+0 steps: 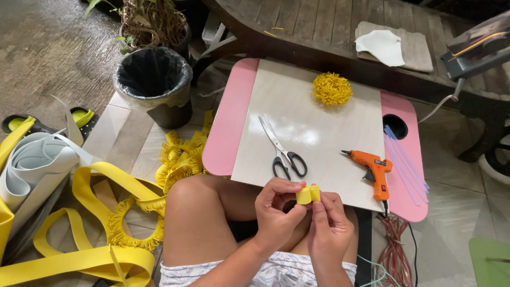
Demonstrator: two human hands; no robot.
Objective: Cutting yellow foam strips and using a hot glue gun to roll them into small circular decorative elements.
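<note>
I see both hands pinched on one small yellow foam roll (308,194), low centre of frame: left hand (277,212) and right hand (330,226) closed around it. Above on the lap table (313,127) lie one pair of scissors (281,149), one orange glue gun (373,170) and one yellow fringed flower (332,89).

Home patio craft spot: potted plant (151,21) and wooden bench (319,26) sitting by a tiled floor (451,196).
</note>
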